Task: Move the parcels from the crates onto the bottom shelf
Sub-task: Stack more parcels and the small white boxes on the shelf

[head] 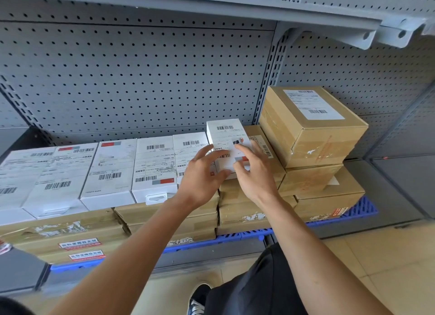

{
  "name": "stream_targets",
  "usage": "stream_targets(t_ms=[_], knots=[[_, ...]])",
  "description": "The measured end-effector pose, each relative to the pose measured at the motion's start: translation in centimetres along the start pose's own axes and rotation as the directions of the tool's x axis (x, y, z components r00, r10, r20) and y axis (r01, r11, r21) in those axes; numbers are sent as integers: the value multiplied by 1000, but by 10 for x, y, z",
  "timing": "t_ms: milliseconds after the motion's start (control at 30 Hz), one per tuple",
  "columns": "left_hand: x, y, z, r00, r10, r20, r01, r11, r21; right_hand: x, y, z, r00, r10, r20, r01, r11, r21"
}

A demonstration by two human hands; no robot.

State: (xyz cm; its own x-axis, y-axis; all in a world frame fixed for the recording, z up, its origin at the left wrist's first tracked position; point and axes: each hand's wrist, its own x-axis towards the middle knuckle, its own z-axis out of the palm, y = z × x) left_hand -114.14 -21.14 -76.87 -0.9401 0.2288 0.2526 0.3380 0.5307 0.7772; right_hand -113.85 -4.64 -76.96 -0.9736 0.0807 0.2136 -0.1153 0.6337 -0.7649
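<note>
Both hands hold a small white box point(226, 147) over the bottom shelf: the left hand point(203, 173) curls around its near left edge, and the right hand point(253, 171) grips its right side with fingers spread over the labelled top. The box is tilted, its far end raised, at the right end of a row of white boxes point(110, 171) lying side by side on a layer of flat brown cartons point(70, 232). These cartons rest on a blue plastic pallet point(367, 207) that covers the shelf. Just to the right stands a taller stack of brown cartons, topped by a large carton point(313, 128) set askew. Whether the held box already touches the cartons beneath cannot be told. Judged risks: the gap between the row and the stack looks tight, so the box may wedge at an angle or ride up on its neighbour; a push sideways could shift the row out of line; a knock from the right hand could disturb the skewed carton on the stack.
</note>
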Motion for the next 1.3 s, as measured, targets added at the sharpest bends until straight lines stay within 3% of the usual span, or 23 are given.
stream_targets(t_ms=[167,400,567,700,967,1300], knots=[[0,-2,-1,1000,13,-13,-13,1000,6,-2,0,0,1000,-20,1,20,998,-51],[4,2,-6,1000,16,-15,-15,999,44,-6,-11,-5,989,-145,-22,133,946,-296],[7,5,-7,1000,3,-4,-3,992,125,-7,-13,-5,985,-170,-24,151,924,-352],[3,13,-11,999,-20,40,8,956,295,-6,-20,-10,985,-174,-10,149,869,-472],[-16,29,-40,992,-114,47,68,826,560,-16,-48,-22,993,-111,49,120,843,-525],[-64,28,-106,976,-190,-107,214,736,642,-37,-108,-4,953,-171,251,279,820,-499]])
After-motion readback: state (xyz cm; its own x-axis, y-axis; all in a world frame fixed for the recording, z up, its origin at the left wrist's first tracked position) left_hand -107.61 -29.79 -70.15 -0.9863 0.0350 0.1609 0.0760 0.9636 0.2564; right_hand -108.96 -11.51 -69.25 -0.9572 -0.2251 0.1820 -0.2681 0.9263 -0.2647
